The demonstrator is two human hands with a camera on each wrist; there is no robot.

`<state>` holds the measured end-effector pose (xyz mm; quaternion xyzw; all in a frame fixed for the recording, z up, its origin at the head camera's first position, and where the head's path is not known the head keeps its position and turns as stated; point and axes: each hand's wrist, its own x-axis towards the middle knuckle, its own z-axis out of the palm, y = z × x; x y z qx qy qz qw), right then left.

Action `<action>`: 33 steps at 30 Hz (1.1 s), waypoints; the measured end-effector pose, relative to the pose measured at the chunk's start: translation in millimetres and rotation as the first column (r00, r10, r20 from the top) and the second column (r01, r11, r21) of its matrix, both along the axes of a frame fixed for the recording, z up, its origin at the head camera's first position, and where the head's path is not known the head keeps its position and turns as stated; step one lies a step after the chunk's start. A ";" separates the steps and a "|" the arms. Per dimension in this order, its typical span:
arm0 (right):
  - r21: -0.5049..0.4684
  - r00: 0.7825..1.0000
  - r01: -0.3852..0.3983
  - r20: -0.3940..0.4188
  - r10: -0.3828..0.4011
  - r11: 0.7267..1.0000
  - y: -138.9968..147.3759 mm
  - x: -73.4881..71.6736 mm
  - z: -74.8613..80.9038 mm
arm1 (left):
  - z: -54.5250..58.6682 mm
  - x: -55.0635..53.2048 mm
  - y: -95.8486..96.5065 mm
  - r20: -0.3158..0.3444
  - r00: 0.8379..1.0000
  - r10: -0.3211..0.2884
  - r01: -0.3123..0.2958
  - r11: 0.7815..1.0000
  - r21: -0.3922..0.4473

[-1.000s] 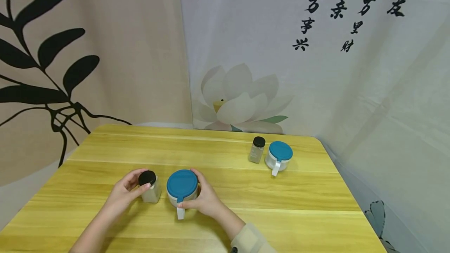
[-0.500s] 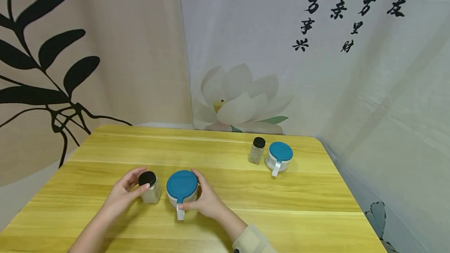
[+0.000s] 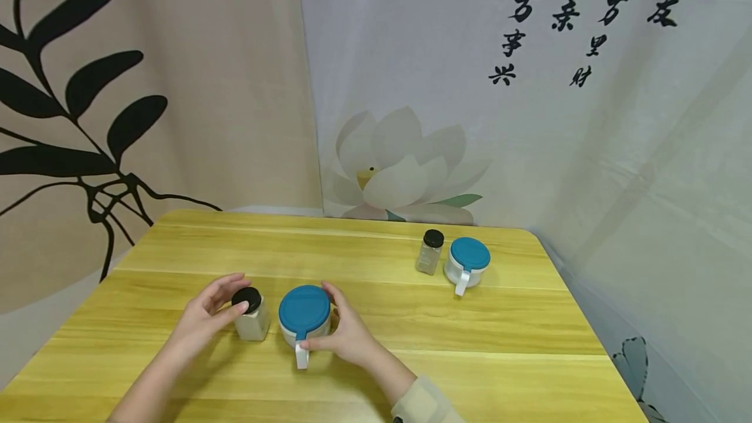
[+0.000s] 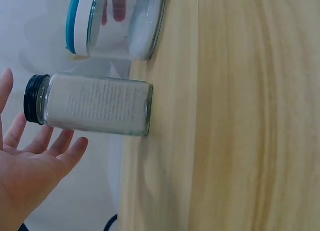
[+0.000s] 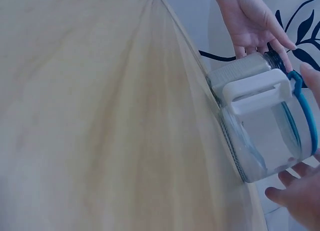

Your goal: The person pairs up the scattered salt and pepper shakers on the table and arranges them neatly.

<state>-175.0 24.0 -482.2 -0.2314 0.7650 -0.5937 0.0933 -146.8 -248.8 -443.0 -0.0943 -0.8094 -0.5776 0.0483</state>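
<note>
A square glass spice bottle (image 3: pixel 252 326) with a black screw cap, filled with pale contents, stands upright on the table. My left hand (image 3: pixel 202 315) is beside it with fingers spread; the thumb overlaps the cap in the head view. In the left wrist view those fingers (image 4: pixel 64 141) lie loose around the bottle's near side and cap. Just right of it stands a glass seasoning jar (image 3: pixel 304 312) with a blue lid and white handle, a little white stuff at its bottom. My right hand (image 3: pixel 346 338) is loosely around the jar, thumb near the handle, fingers (image 5: pixel 287 183) relaxed along its side.
Toward the back right of the wooden table (image 3: pixel 470 377) stand a second black-capped bottle (image 3: pixel 429 256) and a second blue-lidded jar (image 3: pixel 467 263), side by side. Behind the table hangs a printed cloth (image 3: pixel 399 83).
My left fingers have opened wider and lifted slightly from the cap. The right thumb has shifted slightly at the handle. Bottle and jar stay in place.
</note>
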 end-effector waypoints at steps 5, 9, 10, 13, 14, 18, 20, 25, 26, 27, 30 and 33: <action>-0.009 1.000 -0.009 -0.021 0.009 1.000 3.7 -0.3 2.8 | 4.4 -1.1 0.9 -0.010 1.000 -0.008 0.008 1.000 0.006; -0.008 0.999 -0.004 -0.051 0.003 1.000 6.6 -0.1 4.9 | 7.9 -2.2 1.1 -0.023 1.000 -0.013 0.013 1.000 0.019; -0.003 0.998 0.002 -0.057 -0.002 1.000 7.4 0.0 5.4 | 8.8 -2.7 1.3 -0.027 1.000 -0.014 0.015 1.000 0.022; 0.006 0.998 0.020 -0.065 -0.020 1.000 9.9 -1.1 5.0 | 11.4 -4.3 2.2 -0.038 0.999 -0.015 0.016 1.000 0.024; 0.006 0.998 0.025 -0.065 -0.024 1.000 10.7 -1.6 4.4 | 12.2 -4.7 2.5 -0.040 0.999 -0.014 0.015 1.000 0.024; -0.009 0.998 0.032 -0.054 -0.033 0.999 14.5 -3.0 3.9 | 15.3 -6.6 3.7 -0.054 0.998 -0.014 0.015 0.999 0.029; -0.011 0.998 0.037 -0.054 -0.038 0.999 16.8 -2.3 5.3 | 17.1 -6.8 4.3 -0.055 0.998 -0.017 0.019 0.999 0.031; -0.021 0.997 0.049 -0.056 -0.050 0.999 24.3 -0.2 9.3 | 22.0 -5.4 5.2 -0.062 0.998 -0.024 0.026 0.999 0.027; -0.031 0.997 0.048 -0.052 -0.049 0.998 26.0 0.5 10.5 | 22.9 -5.1 5.4 -0.064 0.998 -0.026 0.027 0.999 0.028; -0.040 0.998 0.047 -0.050 -0.049 0.998 27.7 1.2 12.2 | 23.9 -4.8 5.7 -0.065 0.998 -0.027 0.029 0.999 0.029; -0.063 0.997 0.044 -0.056 -0.047 0.997 33.1 6.8 25.6 | 26.8 -4.8 7.2 -0.068 0.997 -0.034 0.036 0.999 0.039; -0.074 0.997 0.039 -0.064 -0.043 0.996 39.2 12.0 38.5 | 29.5 -5.6 9.6 -0.075 0.996 -0.042 0.046 0.998 0.051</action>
